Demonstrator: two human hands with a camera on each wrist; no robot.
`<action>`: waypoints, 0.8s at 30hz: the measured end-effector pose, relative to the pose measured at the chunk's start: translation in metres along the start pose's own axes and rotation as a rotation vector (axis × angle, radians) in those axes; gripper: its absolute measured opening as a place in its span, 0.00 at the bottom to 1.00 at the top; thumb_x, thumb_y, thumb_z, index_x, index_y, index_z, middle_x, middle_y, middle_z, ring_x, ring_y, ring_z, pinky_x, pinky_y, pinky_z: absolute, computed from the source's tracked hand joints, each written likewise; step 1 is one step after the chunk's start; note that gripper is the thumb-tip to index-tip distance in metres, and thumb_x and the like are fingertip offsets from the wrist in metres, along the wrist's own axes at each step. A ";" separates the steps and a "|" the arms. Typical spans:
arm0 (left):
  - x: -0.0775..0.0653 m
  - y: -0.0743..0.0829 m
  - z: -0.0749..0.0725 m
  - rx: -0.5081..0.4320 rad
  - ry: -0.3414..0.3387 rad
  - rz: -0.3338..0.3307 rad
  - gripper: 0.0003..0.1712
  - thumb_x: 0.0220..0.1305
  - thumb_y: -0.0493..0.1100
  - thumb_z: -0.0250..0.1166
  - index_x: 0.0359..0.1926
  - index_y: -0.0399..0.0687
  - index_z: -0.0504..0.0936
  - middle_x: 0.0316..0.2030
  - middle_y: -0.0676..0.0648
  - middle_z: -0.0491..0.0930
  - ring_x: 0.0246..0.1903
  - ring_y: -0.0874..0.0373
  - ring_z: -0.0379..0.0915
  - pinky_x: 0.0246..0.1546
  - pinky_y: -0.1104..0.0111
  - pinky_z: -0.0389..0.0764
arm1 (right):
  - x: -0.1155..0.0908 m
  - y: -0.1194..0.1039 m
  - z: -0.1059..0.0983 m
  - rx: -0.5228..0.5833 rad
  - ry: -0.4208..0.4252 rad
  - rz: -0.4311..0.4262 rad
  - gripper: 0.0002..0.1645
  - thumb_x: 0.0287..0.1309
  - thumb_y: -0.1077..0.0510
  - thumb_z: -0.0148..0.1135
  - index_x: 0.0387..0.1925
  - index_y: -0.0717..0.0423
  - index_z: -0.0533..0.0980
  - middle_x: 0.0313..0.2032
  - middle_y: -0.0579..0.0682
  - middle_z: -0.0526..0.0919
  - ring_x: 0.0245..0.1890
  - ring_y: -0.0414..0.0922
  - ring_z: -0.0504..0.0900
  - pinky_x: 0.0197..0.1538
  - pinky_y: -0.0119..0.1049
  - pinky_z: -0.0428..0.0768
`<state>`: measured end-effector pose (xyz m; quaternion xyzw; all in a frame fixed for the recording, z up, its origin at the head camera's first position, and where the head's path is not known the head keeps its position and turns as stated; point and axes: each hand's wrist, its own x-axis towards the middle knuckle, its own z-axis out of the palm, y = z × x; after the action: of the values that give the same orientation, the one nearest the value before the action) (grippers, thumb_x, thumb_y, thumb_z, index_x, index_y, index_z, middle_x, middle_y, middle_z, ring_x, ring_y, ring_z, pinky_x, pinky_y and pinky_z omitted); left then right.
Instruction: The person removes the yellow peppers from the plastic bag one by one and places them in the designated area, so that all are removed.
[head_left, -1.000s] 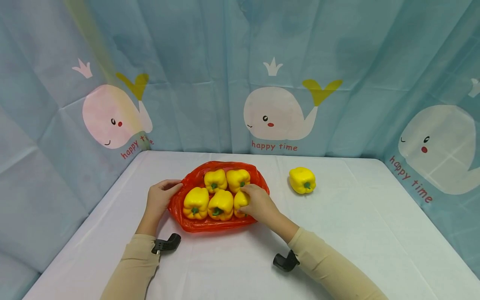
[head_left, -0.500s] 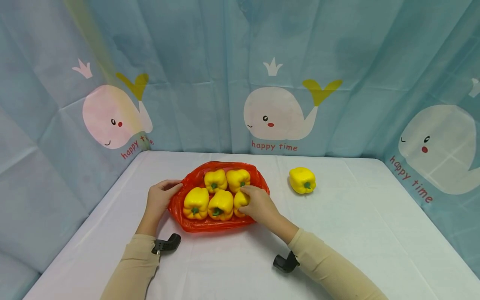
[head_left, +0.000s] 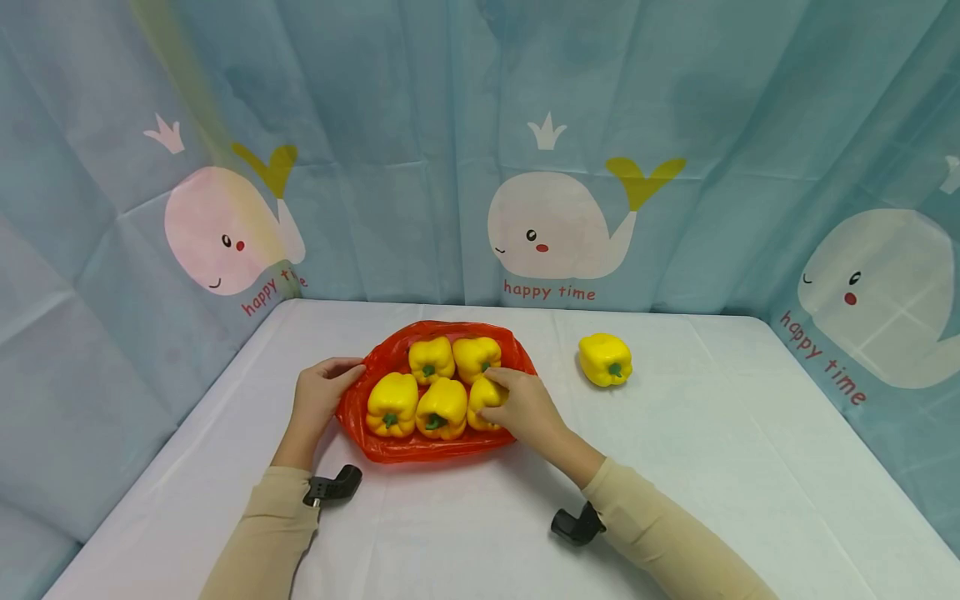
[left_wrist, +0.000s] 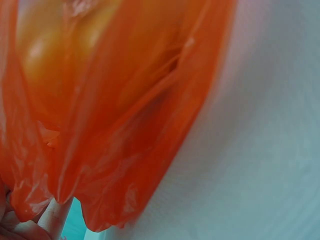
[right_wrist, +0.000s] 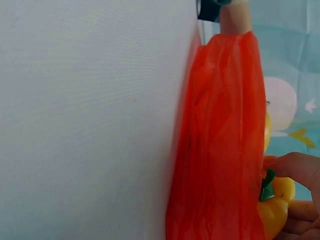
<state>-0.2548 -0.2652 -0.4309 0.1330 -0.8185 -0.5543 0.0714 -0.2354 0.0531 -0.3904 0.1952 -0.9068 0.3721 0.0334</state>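
Inside the thin, open red plastic bag (head_left: 435, 452), at its front right, the right grip (head_left: 527, 411) has thumb and fingers curved around a glossy yellow bell pepper with a green stem (head_left: 487, 400), which rests in the bag. Compared with half a second ago, this grip has shifted slightly to the right, so more of the pepper shows between thumb and fingers.

At the bag's left edge, the left grip (head_left: 318, 393) pinches the plastic between thumb and fingers, just as in the earlier frame.

Within the bag, four more yellow bell peppers keep their places: one front left (head_left: 392, 406), one front middle (head_left: 441, 410), one back left (head_left: 431, 361) and one back right (head_left: 474, 354).

To the right of the bag, a lone yellow bell pepper (head_left: 604, 360) lies well apart from it, its stem towards the front, unmoved.

Under the bag spreads the white, cloth-covered worktop (head_left: 442, 533). In front of the bag are two beige sleeves (head_left: 660, 525), each with a black wrist-worn device; the right one (head_left: 577, 525) has edged rightward with the arm. Behind the bag hangs a light-blue fabric curtain (head_left: 397, 225) with printed whales.
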 end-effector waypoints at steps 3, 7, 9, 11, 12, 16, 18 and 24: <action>0.000 0.001 0.000 -0.004 -0.005 -0.003 0.30 0.67 0.59 0.63 0.60 0.44 0.80 0.60 0.39 0.78 0.59 0.50 0.72 0.47 0.78 0.81 | -0.002 0.000 -0.003 0.031 0.008 0.008 0.32 0.50 0.58 0.76 0.58 0.63 0.78 0.57 0.56 0.83 0.60 0.53 0.80 0.61 0.48 0.80; 0.001 0.001 0.001 -0.005 -0.008 -0.002 0.30 0.67 0.59 0.63 0.60 0.44 0.80 0.60 0.39 0.78 0.59 0.51 0.72 0.47 0.79 0.81 | -0.004 -0.001 -0.007 0.061 0.021 0.014 0.32 0.50 0.58 0.76 0.58 0.62 0.78 0.58 0.56 0.83 0.61 0.53 0.79 0.62 0.48 0.79; 0.001 0.000 0.001 -0.006 -0.008 0.001 0.30 0.67 0.59 0.63 0.60 0.44 0.80 0.60 0.39 0.78 0.59 0.50 0.72 0.46 0.80 0.81 | -0.006 -0.003 -0.010 0.068 0.033 0.007 0.33 0.50 0.59 0.76 0.58 0.62 0.78 0.58 0.56 0.82 0.62 0.53 0.79 0.62 0.48 0.79; 0.001 0.000 0.001 -0.007 -0.008 0.006 0.30 0.67 0.59 0.63 0.60 0.44 0.80 0.60 0.39 0.78 0.59 0.51 0.72 0.46 0.80 0.81 | -0.007 -0.004 -0.012 0.075 0.046 0.001 0.33 0.50 0.59 0.76 0.59 0.62 0.78 0.58 0.56 0.82 0.62 0.53 0.78 0.62 0.48 0.79; 0.001 -0.001 0.001 -0.008 -0.007 0.008 0.30 0.67 0.59 0.63 0.60 0.44 0.80 0.60 0.39 0.78 0.59 0.50 0.73 0.46 0.80 0.81 | -0.008 -0.005 -0.014 0.078 0.053 0.000 0.33 0.50 0.58 0.76 0.59 0.62 0.78 0.58 0.56 0.82 0.62 0.54 0.79 0.62 0.48 0.79; 0.002 -0.002 0.002 -0.013 -0.006 0.006 0.30 0.67 0.59 0.63 0.60 0.44 0.80 0.60 0.39 0.78 0.58 0.51 0.73 0.46 0.80 0.81 | -0.012 -0.007 -0.020 0.092 0.079 -0.006 0.32 0.50 0.58 0.77 0.59 0.59 0.79 0.57 0.55 0.83 0.60 0.53 0.80 0.60 0.48 0.81; 0.002 -0.003 0.002 -0.013 -0.006 0.003 0.29 0.67 0.59 0.63 0.59 0.44 0.80 0.59 0.40 0.78 0.58 0.51 0.72 0.45 0.81 0.81 | -0.013 -0.007 -0.024 0.103 0.094 -0.011 0.32 0.50 0.58 0.77 0.58 0.58 0.79 0.57 0.55 0.83 0.59 0.53 0.80 0.59 0.48 0.82; 0.003 -0.005 0.001 -0.029 -0.005 0.003 0.29 0.67 0.60 0.63 0.59 0.44 0.80 0.59 0.40 0.78 0.57 0.52 0.73 0.43 0.82 0.81 | -0.018 -0.008 -0.033 0.137 0.133 -0.006 0.32 0.49 0.58 0.77 0.58 0.56 0.79 0.58 0.55 0.83 0.60 0.53 0.80 0.60 0.48 0.81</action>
<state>-0.2569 -0.2667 -0.4357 0.1292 -0.8109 -0.5661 0.0721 -0.2191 0.0771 -0.3649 0.1749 -0.8745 0.4450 0.0812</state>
